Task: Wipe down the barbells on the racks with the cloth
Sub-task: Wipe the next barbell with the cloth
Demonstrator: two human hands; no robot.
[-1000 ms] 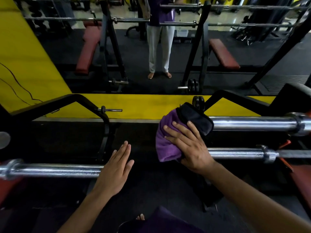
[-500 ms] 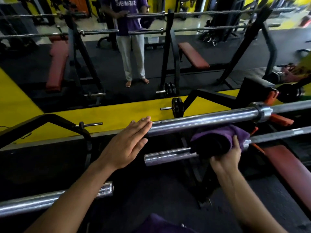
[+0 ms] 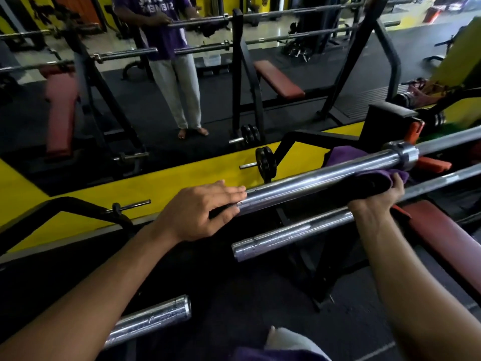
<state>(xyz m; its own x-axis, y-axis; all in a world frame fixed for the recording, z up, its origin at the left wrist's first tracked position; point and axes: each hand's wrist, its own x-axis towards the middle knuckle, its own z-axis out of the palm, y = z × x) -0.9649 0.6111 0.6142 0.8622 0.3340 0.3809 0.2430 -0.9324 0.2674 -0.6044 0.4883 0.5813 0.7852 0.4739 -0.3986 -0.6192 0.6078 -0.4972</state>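
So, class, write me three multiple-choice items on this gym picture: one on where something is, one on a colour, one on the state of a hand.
1. Where is the cloth?
A. On the floor
B. Wrapped on the top bar near its collar
C. On the red bench

2. What colour is the cloth?
A. Purple
B. White
C. Green

3. What is the left hand doing?
A. Hanging free
B. Gripping a weight plate
C. Resting on the end of the top bar

Key: 1 B, the right hand holds it round the bar just short of the collar. 2 A, purple fabric shows above and below the bar. 3 C, its fingers lie along the bar's end.
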